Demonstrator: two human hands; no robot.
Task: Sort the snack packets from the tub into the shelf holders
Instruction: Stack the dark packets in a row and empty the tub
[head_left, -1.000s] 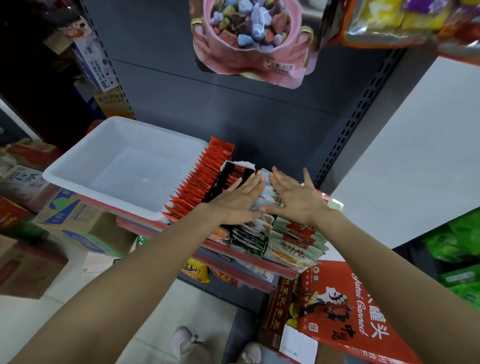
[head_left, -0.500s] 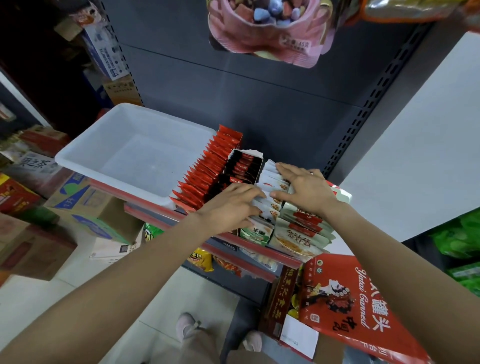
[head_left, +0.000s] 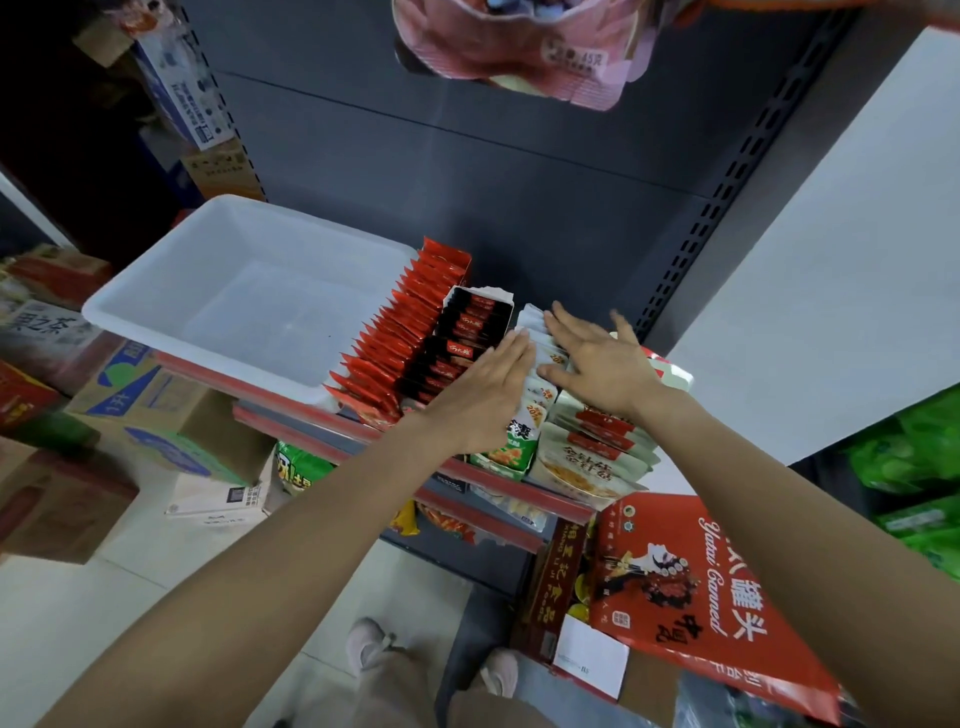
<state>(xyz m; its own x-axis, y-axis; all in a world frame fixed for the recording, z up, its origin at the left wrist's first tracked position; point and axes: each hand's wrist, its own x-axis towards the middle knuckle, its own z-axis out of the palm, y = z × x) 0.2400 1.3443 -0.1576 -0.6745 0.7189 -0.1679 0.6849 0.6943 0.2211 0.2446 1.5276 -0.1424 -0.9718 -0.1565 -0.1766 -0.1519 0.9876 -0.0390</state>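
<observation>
Your 2 hands bracket 1 row of packets, and neither grip is clamped on anything: both lie flat with the fingers straight. Your left hand (head_left: 483, 395) presses along the left flank of the white-and-green packet row (head_left: 524, 441), fingertips pointing up the row toward the shelf back. Your right hand (head_left: 602, 364) lies palm down over the top of the neighbouring cream packets (head_left: 587, 457), its fingers splayed, reaching the far end of the white row.

The row's long axis runs from the shelf's red front lip (head_left: 498, 480) back to the grey panel, roughly in line with your left forearm. So any squaring-up push goes sideways between your palms, and the left hand is the nearer one for it.

Further left stand the black-and-red packets in their holder (head_left: 467, 338), then the red packets (head_left: 400, 332), then the white tub (head_left: 249, 306), which shows no packets inside; sorting looks close to done.

Readable print: "20%" on the white-and-green packets, and "Yatai Canned" on the red carton (head_left: 691, 587) below your right forearm.
</observation>
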